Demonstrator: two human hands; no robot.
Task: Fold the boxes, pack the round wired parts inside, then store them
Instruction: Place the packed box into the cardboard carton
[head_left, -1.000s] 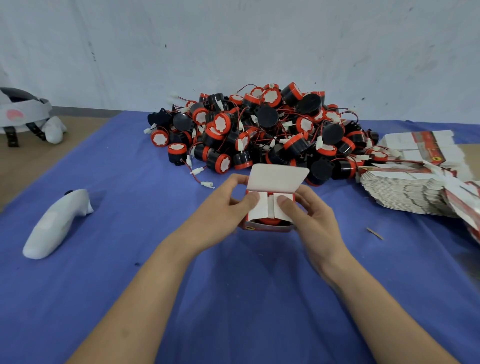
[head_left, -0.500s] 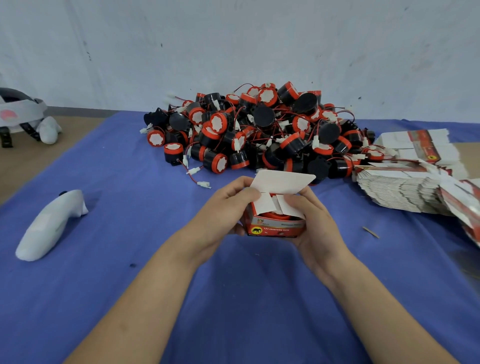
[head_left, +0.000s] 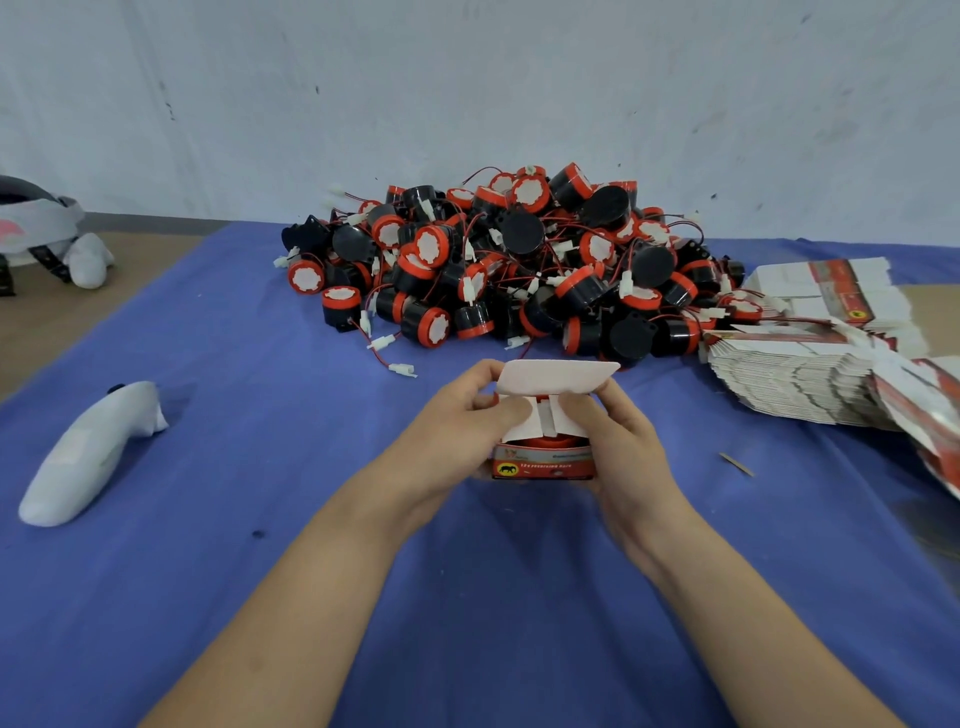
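A small red box sits between my hands above the blue cloth, a red round part showing inside its open top. My left hand grips the box's left side, thumb on the left side flap. My right hand grips the right side, thumb pressing the right flap down. The white lid flap stands up behind them. A big pile of black-and-red round wired parts lies beyond. Flat unfolded boxes are stacked at the right.
A white controller lies on the blue cloth at the left. A headset rests on the bare table at the far left. A small sliver lies right of my hands. A wall stands behind the pile.
The box was tilted toward me, so its printed front now shows. Both thumbs have pushed the side flaps down over the part. The lid flap stays raised.
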